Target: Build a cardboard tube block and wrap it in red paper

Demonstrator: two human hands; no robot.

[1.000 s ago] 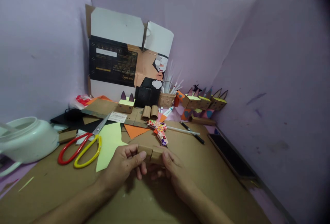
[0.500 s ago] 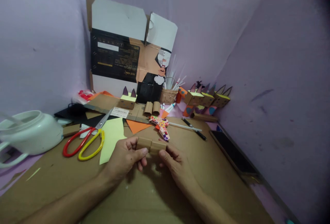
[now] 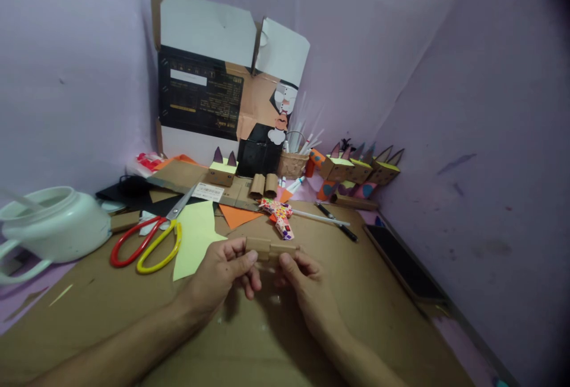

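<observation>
Low over the brown cardboard work surface (image 3: 249,351), my left hand (image 3: 222,271) pinches a small folded cardboard piece (image 3: 257,247) between thumb and fingers. A second folded cardboard piece (image 3: 281,249) meets it end to end, gripped at its far end by my right hand (image 3: 307,286). Where the two ends join, I cannot tell whether they are stuck or one slides into the other. Just beyond them lies a flower-patterned glue gun (image 3: 281,219) with a whitish stick (image 3: 318,217) behind it. A yellow paper sheet (image 3: 193,244) is left of my hands.
Scissors (image 3: 146,244) with red and yellow handles lie left, near a white pot (image 3: 56,227). At the back stand cardboard animal heads (image 3: 222,174), two cardboard tubes (image 3: 257,186), a basket (image 3: 293,164) and an opened box (image 3: 200,96). A dark tablet-like slab (image 3: 401,262) lies right.
Both hands have shifted slightly right with the cardboard pieces. The right piece now sits tilted a little lower against the left one.
</observation>
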